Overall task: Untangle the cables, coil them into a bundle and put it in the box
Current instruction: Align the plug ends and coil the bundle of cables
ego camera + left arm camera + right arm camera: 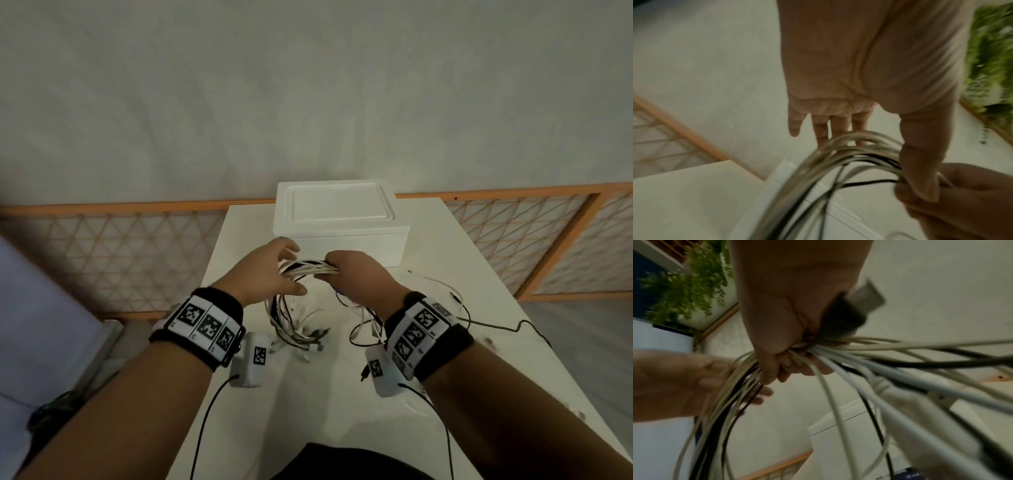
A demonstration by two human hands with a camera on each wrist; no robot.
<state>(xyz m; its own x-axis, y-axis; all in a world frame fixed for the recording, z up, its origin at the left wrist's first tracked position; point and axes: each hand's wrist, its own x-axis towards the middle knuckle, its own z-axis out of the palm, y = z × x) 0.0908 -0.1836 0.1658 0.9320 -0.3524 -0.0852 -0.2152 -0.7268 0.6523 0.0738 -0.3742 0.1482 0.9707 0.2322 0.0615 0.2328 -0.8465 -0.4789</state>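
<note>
Two hands work the coiling step — right hand (pixel 356 274) fisted round the cables (pixel 308 269), left hand (pixel 270 270) spread, guiding loops. Next — gather loose tails, then open the lidded box (pixel 339 222).

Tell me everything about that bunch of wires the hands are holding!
The cable bundle is a loose coil of thin white and black cables, held up above the white table. The right hand grips its top; the left hand, fingers spread, touches the loops. Loose ends with plugs trail onto the table.
</note>
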